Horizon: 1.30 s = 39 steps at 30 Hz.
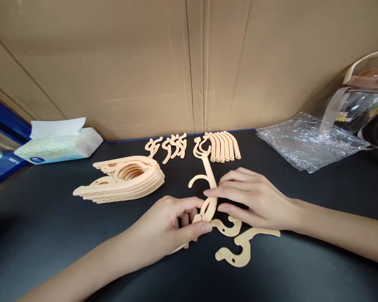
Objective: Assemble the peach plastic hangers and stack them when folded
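Head view: left hand [173, 226] pinching a cream folding hanger [213, 203]
Smooth, curved plastic extends beyond the pinch; right hand [255, 199], thumb and fingers apart, touches its side.

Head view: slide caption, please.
Left hand pinches a folding hanger, right hand touching it; hanger stack at left.

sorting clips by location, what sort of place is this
Probably a small assembly workstation: a flat black tabletop backed by a brown cardboard panel, with a stack of curved cream plastic pieces.
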Available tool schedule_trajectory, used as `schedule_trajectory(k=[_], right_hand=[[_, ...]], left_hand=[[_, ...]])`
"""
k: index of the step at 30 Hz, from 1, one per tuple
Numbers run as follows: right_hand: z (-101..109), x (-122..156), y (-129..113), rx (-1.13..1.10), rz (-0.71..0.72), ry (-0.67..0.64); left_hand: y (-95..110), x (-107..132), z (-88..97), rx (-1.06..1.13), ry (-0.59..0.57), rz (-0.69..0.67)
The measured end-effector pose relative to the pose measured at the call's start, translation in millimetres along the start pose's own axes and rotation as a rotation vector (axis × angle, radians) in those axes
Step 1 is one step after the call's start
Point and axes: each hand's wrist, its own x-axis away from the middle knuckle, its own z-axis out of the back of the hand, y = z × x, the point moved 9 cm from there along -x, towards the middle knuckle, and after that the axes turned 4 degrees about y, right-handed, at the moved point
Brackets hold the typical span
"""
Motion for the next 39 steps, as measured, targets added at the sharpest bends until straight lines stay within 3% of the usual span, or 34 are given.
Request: schedule_trajectory(k=[3, 9, 12, 15, 29, 39], right_hand=[[6.7, -1.1, 4.2, 0.018, -0.059, 0.055], [17.6, 0.2, 29.8, -0.059, -0.307, 0.156], [18.9, 4.5, 46.1, -0.085, -0.458, 0.194], [13.1, 7.3, 54.5, -0.093, -0.533, 0.153], [3.3, 4.8, 49.1, 0.018, -0.443, 0.023], [-1.4, 5.8, 49.0, 0.061, -0.430, -0.018]], left_hand=[[5.6, 1.5, 2.9, -0.049, 0.059, -0.088], [15.3, 4.6, 4.1, -0.068, 0.096, -0.204], [23.5, 9.7, 9.2, -0.201, 0.183, -0.302], [28.9, 14.6, 14.4, -0.335, 0.285, -0.389], [32.7, 20.7, 26.3, -0.547, 0.483, -0.447], [32.1, 21.1, 23.2, -0.530, 0.464, -0.461]])
